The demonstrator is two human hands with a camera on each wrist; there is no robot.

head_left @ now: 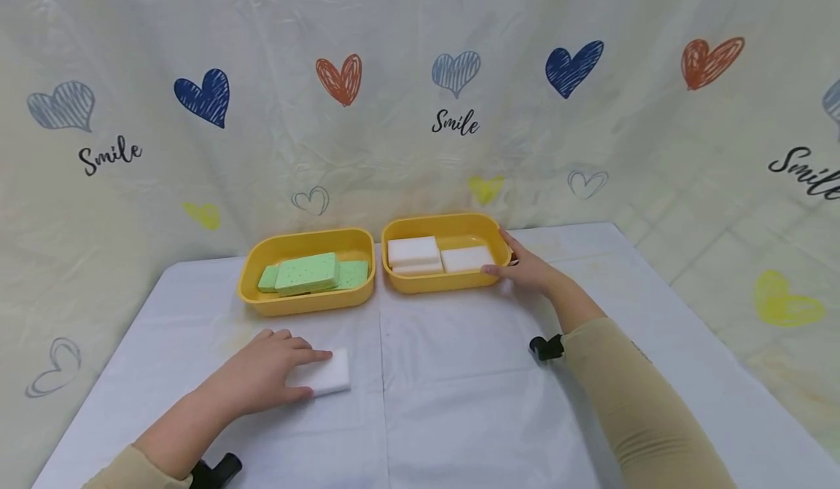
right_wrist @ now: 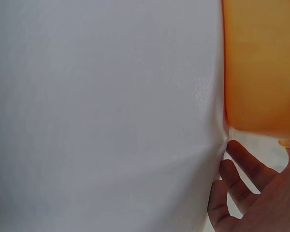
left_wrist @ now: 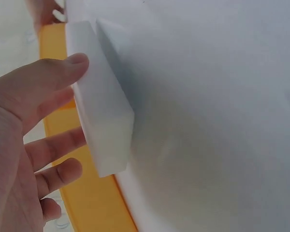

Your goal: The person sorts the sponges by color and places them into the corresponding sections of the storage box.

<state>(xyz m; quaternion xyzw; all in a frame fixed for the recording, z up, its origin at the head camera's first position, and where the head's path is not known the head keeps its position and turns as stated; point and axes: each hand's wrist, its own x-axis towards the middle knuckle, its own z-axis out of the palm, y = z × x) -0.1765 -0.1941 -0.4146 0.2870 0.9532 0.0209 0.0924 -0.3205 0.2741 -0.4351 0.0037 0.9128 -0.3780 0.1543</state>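
Low at the left of the head view, my left hand (head_left: 265,372) pinches a white sponge block (head_left: 336,374) over the white-covered table. The left wrist view shows the thumb on one face of that sponge (left_wrist: 99,96) and fingers behind it, the lower ones loose. My right hand (head_left: 528,267) holds the right end of a yellow tray (head_left: 453,283), its thumb and index finger at the rim. Inside lie white sponges (head_left: 412,251), one stacked on another at the left. In the right wrist view, the other fingers (right_wrist: 241,186) reach down beside the tray's end.
Left of that tray stands a second yellow tray (head_left: 308,303), holding green speckled sponges (head_left: 307,274), one lying across others. A pale sheet printed with hearts (head_left: 337,79) hangs behind the table (head_left: 453,401). Black wrist mounts (head_left: 547,347) show at both forearms.
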